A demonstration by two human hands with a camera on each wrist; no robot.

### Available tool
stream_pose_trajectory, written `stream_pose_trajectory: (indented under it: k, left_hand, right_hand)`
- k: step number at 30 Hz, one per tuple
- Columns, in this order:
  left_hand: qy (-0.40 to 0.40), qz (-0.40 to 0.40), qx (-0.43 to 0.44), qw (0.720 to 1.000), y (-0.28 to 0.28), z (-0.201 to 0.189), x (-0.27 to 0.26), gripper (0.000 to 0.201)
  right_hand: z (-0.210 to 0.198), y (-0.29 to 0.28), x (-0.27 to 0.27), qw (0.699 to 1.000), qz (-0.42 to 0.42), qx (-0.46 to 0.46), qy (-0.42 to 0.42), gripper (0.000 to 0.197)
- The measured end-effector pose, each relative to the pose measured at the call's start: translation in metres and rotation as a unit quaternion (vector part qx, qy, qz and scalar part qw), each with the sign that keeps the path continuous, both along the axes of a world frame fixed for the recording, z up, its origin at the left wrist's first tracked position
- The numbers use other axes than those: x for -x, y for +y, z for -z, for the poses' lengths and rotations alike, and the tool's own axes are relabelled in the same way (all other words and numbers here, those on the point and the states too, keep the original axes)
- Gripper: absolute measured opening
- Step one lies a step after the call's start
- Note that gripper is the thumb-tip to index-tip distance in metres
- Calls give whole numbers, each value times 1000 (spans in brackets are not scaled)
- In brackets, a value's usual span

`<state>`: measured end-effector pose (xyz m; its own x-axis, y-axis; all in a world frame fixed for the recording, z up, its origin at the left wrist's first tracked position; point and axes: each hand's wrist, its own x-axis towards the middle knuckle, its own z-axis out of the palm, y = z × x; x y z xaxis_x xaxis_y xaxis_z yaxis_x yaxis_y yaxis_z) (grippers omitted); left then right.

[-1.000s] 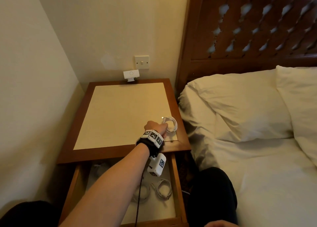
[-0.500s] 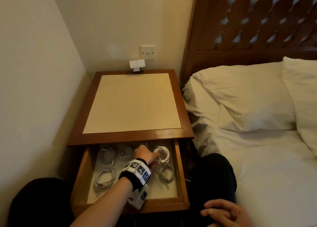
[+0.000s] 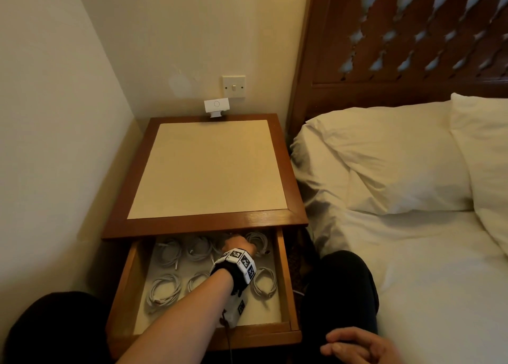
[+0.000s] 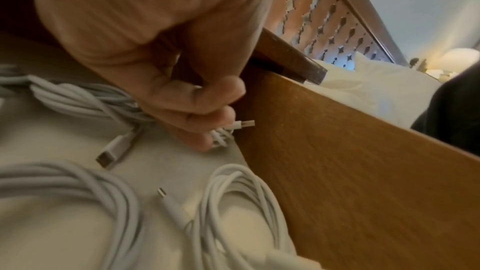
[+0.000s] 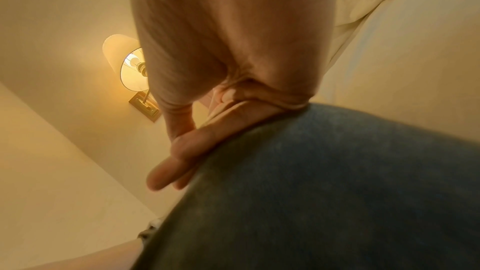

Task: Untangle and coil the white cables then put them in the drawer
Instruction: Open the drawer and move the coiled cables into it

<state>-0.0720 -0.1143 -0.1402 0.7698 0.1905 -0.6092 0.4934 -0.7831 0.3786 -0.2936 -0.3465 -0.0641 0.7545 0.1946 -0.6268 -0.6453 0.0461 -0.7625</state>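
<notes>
The nightstand drawer [image 3: 283,275] is pulled open, and several coiled white cables lie on its pale floor, among them one at front left [image 3: 164,289] and one at front right [image 3: 264,281]. My left hand [image 3: 238,244] reaches into the back right corner of the drawer. In the left wrist view its curled fingers [image 4: 197,110] grip a small coiled white cable [image 4: 221,136] low against the drawer's right wall [image 4: 337,171], a plug sticking out of the fist. My right hand [image 3: 354,345] rests on my right thigh [image 5: 324,192] with its fingers [image 5: 182,159] straight and holds nothing.
The nightstand top [image 3: 209,168] carries only a small white device [image 3: 216,107] at its back edge, under a wall switch [image 3: 233,86]. The bed with white pillows [image 3: 384,157] lies close on the right. A wall [image 3: 41,143] bounds the left side. My knees flank the drawer.
My left hand lifted the coiled cable off the nightstand top, carried it down into the drawer, then pushed further into the back right corner. My right hand came into view on my thigh.
</notes>
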Motion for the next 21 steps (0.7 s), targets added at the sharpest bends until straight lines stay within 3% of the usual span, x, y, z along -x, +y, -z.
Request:
stream_pose_trajectory:
  k: [2, 6, 8, 10, 12, 15, 21]
  left_hand:
    - [14, -10, 30, 999, 1, 1, 1, 23]
    - [19, -105, 152, 983, 7, -13, 7, 12]
    - [27, -136, 204, 969, 16, -31, 14, 20]
    - [17, -114, 224, 968, 30, -50, 27, 30]
    - [-8, -102, 240, 965, 48, -65, 48, 34]
    - [-21, -50, 274, 960, 72, -78, 84, 41]
    - [55, 72, 251, 964, 88, -68, 135, 46]
  right_hand:
    - [-2, -2, 2, 1000, 13, -24, 10, 54]
    - [-4, -1, 4, 999, 43, -24, 20, 94]
    - [-6, 1, 5, 999, 47, 0, 4, 100]
    - [-13, 5, 6, 999, 38, 31, -12, 102]
    - [-21, 8, 6, 998, 20, 62, -17, 84]
    - [-39, 19, 3, 995, 28, 97, -27, 24]
    - [-36, 25, 13, 989, 45, 132, -47, 15]
